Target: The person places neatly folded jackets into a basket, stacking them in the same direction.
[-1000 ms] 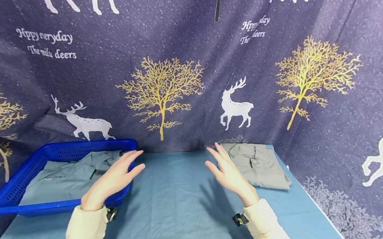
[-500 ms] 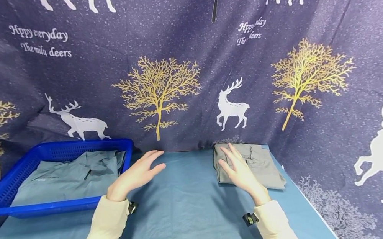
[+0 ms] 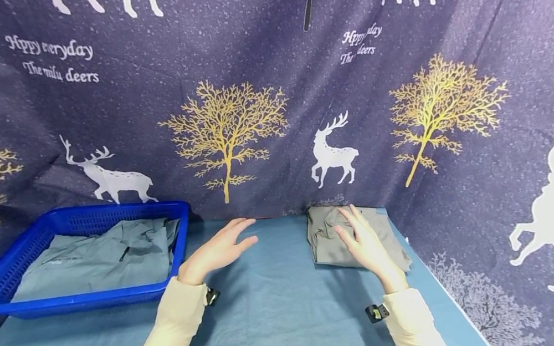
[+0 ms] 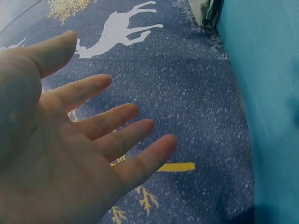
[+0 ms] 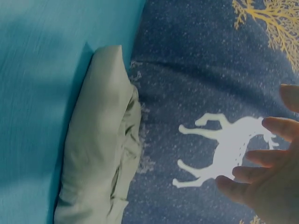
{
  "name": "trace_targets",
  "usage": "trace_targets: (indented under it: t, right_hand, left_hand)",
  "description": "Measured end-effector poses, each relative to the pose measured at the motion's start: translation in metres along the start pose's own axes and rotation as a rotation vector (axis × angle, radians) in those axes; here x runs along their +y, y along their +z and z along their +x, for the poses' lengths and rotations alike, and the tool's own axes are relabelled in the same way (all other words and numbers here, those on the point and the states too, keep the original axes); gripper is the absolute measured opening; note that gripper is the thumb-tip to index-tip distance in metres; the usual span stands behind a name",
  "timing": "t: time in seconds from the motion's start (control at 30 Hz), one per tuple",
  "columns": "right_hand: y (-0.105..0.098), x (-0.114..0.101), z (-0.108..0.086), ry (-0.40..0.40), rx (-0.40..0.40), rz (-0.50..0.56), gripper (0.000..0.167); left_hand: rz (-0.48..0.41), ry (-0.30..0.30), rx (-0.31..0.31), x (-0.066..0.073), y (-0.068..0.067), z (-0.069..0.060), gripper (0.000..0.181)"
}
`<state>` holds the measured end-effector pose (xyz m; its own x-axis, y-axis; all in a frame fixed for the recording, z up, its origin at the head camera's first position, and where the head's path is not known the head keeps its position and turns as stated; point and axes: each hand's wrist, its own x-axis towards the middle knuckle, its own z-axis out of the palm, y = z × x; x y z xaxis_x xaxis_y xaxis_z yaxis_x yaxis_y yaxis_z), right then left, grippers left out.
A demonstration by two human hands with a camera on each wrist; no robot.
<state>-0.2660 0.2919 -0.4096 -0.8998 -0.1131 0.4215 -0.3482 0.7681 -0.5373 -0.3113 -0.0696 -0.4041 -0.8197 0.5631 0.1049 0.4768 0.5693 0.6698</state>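
My left hand (image 3: pixel 217 254) hovers over the table to the right of the blue basket, fingers extended, holding nothing. In the left wrist view that hand (image 4: pixel 93 135) shows a bare palm with spread fingers. Over the folded grey garment (image 3: pixel 332 251) at the table's right end is my right hand (image 3: pixel 368 246), its fingers straight and nothing in them. The right wrist view shows the grey garment (image 5: pixel 96 149) as a thick folded bundle, with the right hand (image 5: pixel 271 172) apart from it. A grey-green garment with a small dark zip (image 3: pixel 97 262) lies in the basket.
The blue plastic basket (image 3: pixel 93 298) stands at the table's left. A blue cloth covers the table (image 3: pixel 270 313). Behind hangs a dark curtain (image 3: pixel 244 42) printed with deer and trees, reaching the table's back edge.
My left hand has moved right, away from in front of the basket. My right hand has also shifted right, over the folded grey garment. The view has turned slightly right.
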Motion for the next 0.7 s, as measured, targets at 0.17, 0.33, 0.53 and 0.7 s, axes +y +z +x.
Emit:
trace_targets:
  t: [0.17,0.33,0.53,0.7]
  right_hand:
    - [-0.006,0.012,-0.003,0.012,0.0,-0.002,0.054]
    - [-0.01,0.029,-0.011,0.052,0.017,-0.005,0.056]
    - [-0.011,0.045,-0.011,0.07,0.021,-0.009,0.056]
    - [-0.011,0.058,-0.007,0.079,0.03,-0.014,0.056]
  left_hand:
    - [-0.022,-0.023,-0.009,0.0,0.006,0.007,0.061]
    - [-0.02,-0.017,-0.025,0.0,0.013,0.015,0.061]
    - [-0.047,-0.007,0.007,0.0,0.019,0.019,0.059]
    - [-0.079,-0.006,0.031,0.001,0.029,0.028,0.057]
